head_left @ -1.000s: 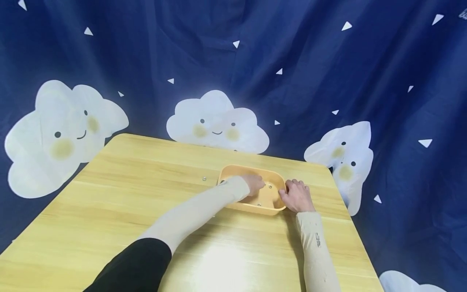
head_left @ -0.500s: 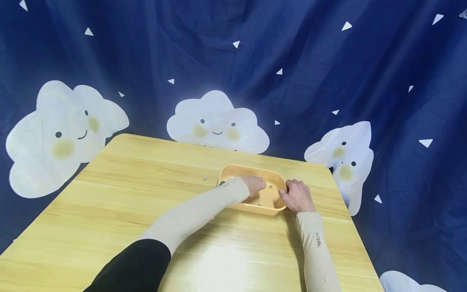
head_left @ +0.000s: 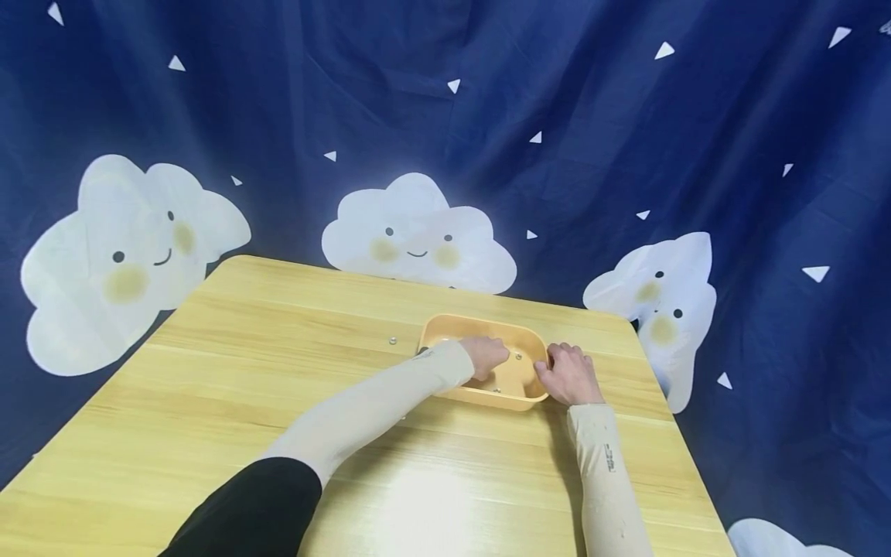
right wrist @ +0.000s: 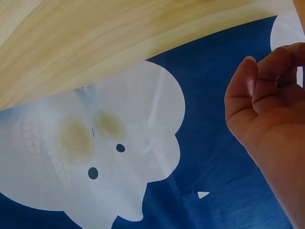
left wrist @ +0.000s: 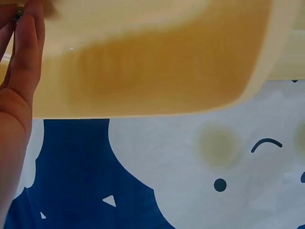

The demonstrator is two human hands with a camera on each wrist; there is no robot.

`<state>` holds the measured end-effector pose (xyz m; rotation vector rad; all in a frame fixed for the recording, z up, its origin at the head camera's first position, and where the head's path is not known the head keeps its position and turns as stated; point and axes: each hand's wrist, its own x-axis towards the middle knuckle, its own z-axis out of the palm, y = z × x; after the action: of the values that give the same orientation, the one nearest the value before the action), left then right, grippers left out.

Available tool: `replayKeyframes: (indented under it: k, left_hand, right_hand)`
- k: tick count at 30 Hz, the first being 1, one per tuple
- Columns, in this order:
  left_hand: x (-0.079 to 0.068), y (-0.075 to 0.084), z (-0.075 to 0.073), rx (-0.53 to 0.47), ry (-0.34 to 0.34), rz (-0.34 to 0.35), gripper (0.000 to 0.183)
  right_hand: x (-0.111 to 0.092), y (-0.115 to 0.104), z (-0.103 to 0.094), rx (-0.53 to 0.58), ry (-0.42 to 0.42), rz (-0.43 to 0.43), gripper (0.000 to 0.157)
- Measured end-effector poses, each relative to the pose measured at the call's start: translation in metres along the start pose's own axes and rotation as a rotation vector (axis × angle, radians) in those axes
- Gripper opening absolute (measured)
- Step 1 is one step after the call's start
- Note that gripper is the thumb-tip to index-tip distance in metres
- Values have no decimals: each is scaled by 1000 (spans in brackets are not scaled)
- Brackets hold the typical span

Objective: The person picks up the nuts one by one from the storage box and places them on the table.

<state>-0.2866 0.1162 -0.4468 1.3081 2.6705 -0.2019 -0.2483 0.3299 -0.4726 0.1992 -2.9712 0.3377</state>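
An orange-yellow plastic tray [head_left: 487, 398] with raised walls sits near the table's far right. My left hand [head_left: 485, 357] reaches down into it; in the left wrist view its fingertips pinch a small shiny metal piece [left wrist: 19, 13], mostly hidden by the fingers. Another small silvery piece [head_left: 518, 357] lies on the tray floor beside that hand, and one more [head_left: 496, 391] is by the near wall. My right hand [head_left: 569, 374] grips the tray's right end, thumb at the rim and fingers curled outside. The tray is out of sight in the right wrist view.
A loose silvery piece [head_left: 393, 340] lies on the wooden table [head_left: 292, 340] left of the tray. Something dark [head_left: 423, 350] shows at the tray's left end, partly behind the left sleeve. A blue curtain [head_left: 390, 93] with white clouds hangs behind the table.
The head view has shifted very slightly. Both hands stay at the tray in nearly the same place; the left fingers have moved only a little.
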Motion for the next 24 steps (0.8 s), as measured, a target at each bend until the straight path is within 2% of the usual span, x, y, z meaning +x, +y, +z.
replayKeyframes:
  k: [4, 9, 17, 22, 24]
  left_hand:
    - [-5, -1, -1, -18, -7, -11, 29]
    - [-9, -8, -3, -61, -9, -15, 22]
    - [-17, -21, -8, -35, 32, 20, 19]
    - [-26, -29, -11, -63, 27, 6, 13]
    - [-31, -33, -13, -70, 20, -9, 17]
  right_hand:
    - [0, 0, 1, 7, -10, 1, 23]
    - [0, 0, 1, 8, -5, -5, 23]
    - [1, 0, 2, 5, 3, -13, 22]
    - [0, 0, 1, 8, 8, -21, 22]
    - [0, 0, 1, 8, 8, -19, 23]
